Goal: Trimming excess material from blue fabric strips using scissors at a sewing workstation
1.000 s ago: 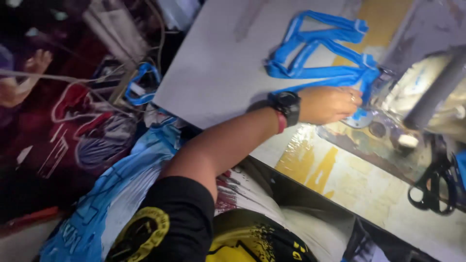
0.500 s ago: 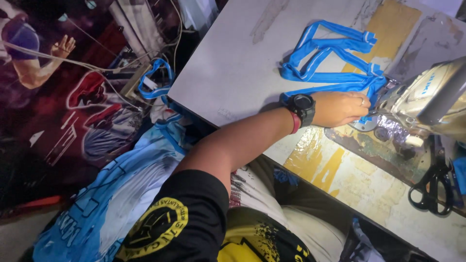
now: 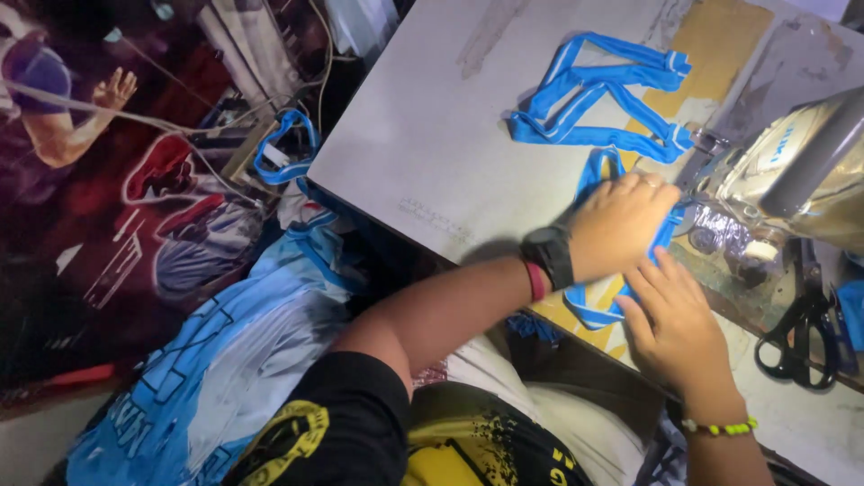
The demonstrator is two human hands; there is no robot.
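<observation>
Off the bench's left edge a heap of blue and white printed fabric (image 3: 225,360) spills toward the floor. On the pale bench (image 3: 432,144), a chain of blue trim loops (image 3: 603,99) lies near the far edge. The left hand (image 3: 621,220), wearing a black watch (image 3: 549,255), presses flat on a blue trim strip (image 3: 598,301) beside the sewing machine (image 3: 792,171). The right hand (image 3: 670,328), fingers spread, rests on the same strip at the near edge. Black scissors (image 3: 801,337) lie at the right.
</observation>
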